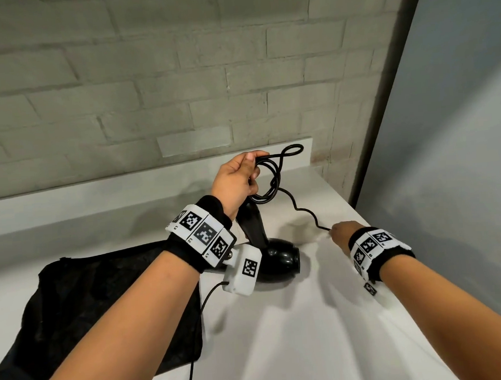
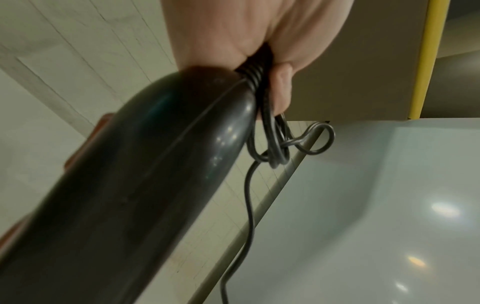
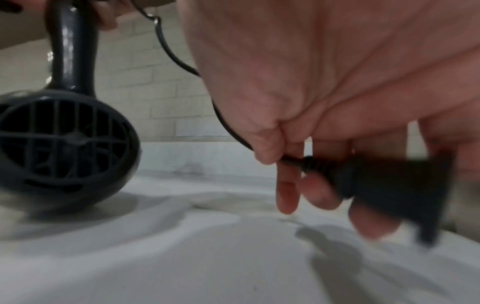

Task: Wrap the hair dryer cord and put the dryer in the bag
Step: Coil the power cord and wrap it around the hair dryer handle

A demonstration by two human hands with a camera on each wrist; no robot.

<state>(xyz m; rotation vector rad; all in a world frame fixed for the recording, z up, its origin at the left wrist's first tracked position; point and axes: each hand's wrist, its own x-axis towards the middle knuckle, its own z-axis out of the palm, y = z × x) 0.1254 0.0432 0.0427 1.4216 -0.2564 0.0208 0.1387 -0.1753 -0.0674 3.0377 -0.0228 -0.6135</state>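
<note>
I'm looking down on the white bench [image 1: 283, 336], broad and pale under a grey brick wall [image 1: 117, 80]. Flat on its left side lies the black mesh drawstring bag [image 1: 88, 305], mouth not clear to me. Beside it stands the glossy black plastic hair dryer [image 1: 278, 262], barrel end on the bench, handle tilted up and away. My left hand [image 1: 237, 182] curls round the top of that handle and pinches several gathered loops of the thin black cord [image 1: 304, 212] against it. From the loops the free run snakes down and to the right, so its long axis points straight at my right hand [image 1: 340, 234]. That grip is pinching the black moulded plug [image 3: 384, 185] just behind its ribbed collar, low over the bench. I reckon the last slack comes up toward the left next. Nothing stands between the hands.
</note>
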